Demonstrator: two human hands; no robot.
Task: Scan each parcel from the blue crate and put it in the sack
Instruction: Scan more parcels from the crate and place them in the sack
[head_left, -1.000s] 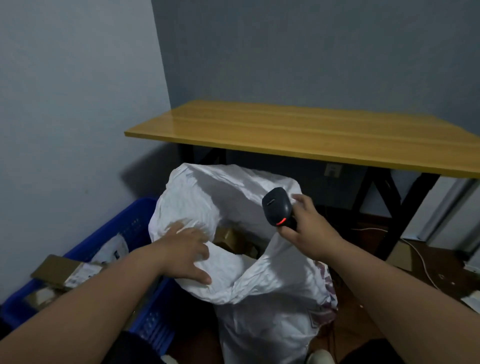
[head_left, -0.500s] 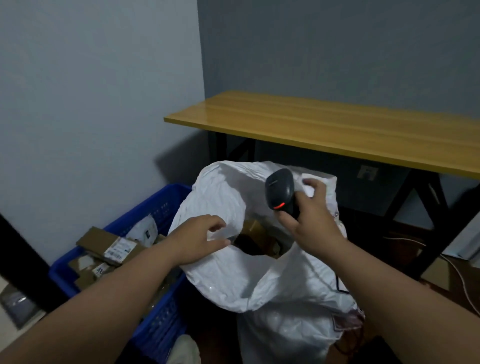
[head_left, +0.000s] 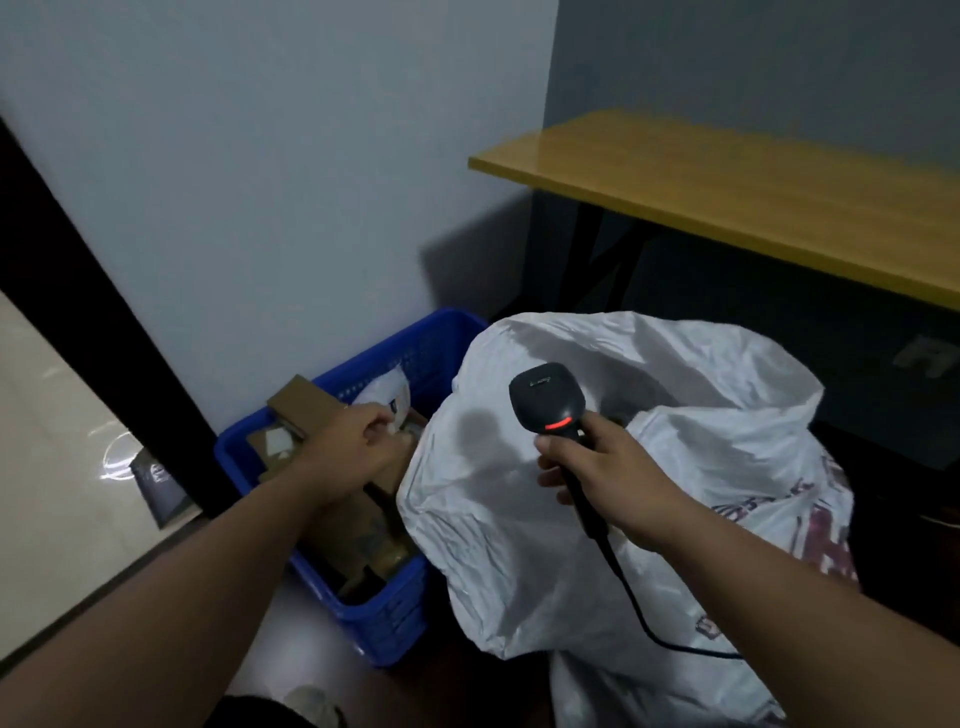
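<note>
The blue crate (head_left: 387, 618) stands on the floor against the wall, left of the big white sack (head_left: 524, 535). Several brown cardboard parcels (head_left: 358, 530) and a white mailer (head_left: 387, 397) lie in the crate. My left hand (head_left: 358, 441) is down inside the crate, its fingers curled on the parcels; I cannot tell whether it grips one. My right hand (head_left: 605, 475) is shut on a black barcode scanner (head_left: 548, 400) with a red light, held over the sack. The scanner's cable runs down across the sack.
A wooden table (head_left: 753, 192) with black legs stands at the back right, behind the sack. A dark door frame (head_left: 88, 317) runs diagonally on the left, with pale tiled floor beyond it. A small dark card lies on the floor near the crate.
My left hand has left the sack's rim and moved left into the crate. The view has swung left, and the sack's mouth has fallen partly shut.
</note>
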